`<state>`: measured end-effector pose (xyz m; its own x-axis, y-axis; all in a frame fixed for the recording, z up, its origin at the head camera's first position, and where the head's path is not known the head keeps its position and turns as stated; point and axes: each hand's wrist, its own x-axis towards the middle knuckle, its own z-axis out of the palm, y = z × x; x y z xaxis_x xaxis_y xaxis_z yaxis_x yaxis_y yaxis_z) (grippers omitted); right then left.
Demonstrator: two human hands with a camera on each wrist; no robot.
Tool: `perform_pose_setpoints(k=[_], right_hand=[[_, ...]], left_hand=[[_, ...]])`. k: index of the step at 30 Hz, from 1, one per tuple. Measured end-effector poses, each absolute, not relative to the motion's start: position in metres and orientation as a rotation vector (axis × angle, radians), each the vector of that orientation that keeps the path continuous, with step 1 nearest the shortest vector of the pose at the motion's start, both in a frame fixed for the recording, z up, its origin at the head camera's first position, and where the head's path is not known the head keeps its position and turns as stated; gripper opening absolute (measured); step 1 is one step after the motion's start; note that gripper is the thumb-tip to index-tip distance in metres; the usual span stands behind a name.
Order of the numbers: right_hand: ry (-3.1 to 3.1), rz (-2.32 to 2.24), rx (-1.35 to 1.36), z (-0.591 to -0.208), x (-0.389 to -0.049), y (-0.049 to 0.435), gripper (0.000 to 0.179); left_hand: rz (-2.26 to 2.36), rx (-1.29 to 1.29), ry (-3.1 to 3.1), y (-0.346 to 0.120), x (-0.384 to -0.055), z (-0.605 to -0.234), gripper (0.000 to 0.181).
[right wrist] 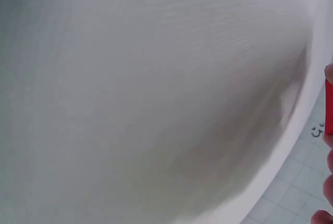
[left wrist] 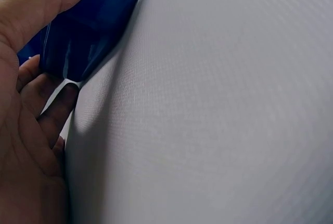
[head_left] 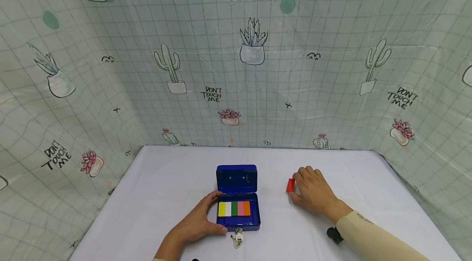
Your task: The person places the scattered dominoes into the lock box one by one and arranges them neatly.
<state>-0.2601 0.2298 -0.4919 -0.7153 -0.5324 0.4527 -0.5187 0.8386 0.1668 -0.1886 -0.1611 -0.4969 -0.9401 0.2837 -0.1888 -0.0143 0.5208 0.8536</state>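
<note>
A small blue cash box [head_left: 255, 225] stands on the table with its lid [head_left: 237, 179] raised. Inside it several coloured blocks [head_left: 234, 209] lie side by side: yellow, white, green, pink and orange. My left hand [head_left: 197, 220] grips the box's left side, thumb at the front corner and fingers at the back; the left wrist view shows the blue wall [left wrist: 86, 36] between them. Off to the right, my right hand [head_left: 313, 190] pinches a red block [head_left: 290, 185] between thumb and fingers. Just a sliver of that block [right wrist: 329, 107] shows in the right wrist view.
Keys [head_left: 237, 239] hang from the lock at the box's front. A white cloth covers the table [head_left: 162, 183]. Behind and on both sides hangs a cactus-print curtain [head_left: 206, 48]. A black object [head_left: 334, 235] shows at the right forearm.
</note>
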Motion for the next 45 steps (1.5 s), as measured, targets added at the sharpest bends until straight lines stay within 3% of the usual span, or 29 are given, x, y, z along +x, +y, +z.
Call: perform_pose_setpoints(k=[30,45], right_hand=[[-2.457,-0.112,1.095,-0.459,-0.224,0.134,0.044],[-2.601,-0.263,1.057,-0.460,-0.216,0.106,0.042]], left_hand=[[1.401,0.219,2.455,-0.161,-0.189,-0.496,0.110],[1.403,0.261,2.453,-0.165,-0.190,-0.498,0.108]])
